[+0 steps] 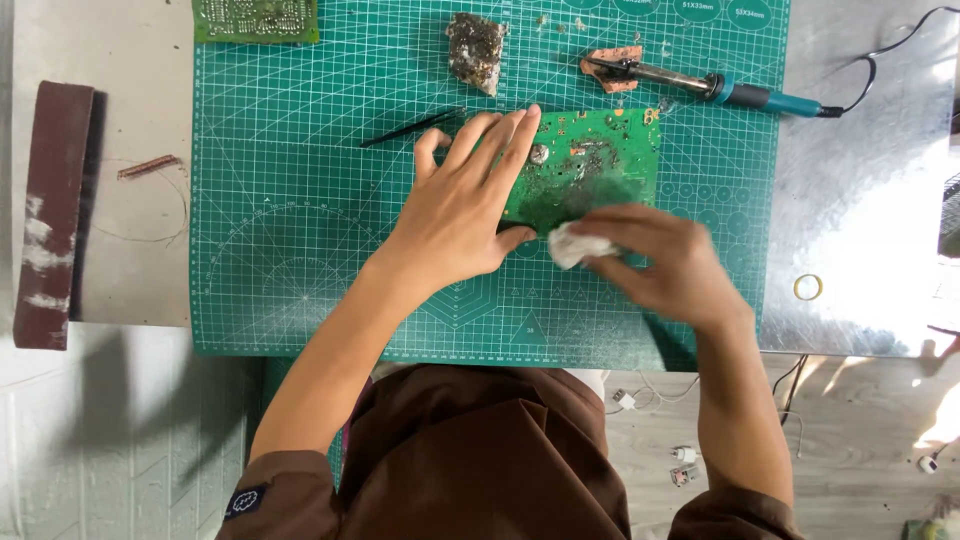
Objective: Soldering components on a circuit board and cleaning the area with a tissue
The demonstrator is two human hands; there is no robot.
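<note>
Your left hand [462,200] lies flat, fingers spread, pinning the green circuit board [590,170] on the cutting mat [290,200] at bench centre. Board's long axis runs L-R. Your right hand [665,262] pinches a white wad [577,246] just touching the board's near edge; it's the closer hand for wiping.
</note>
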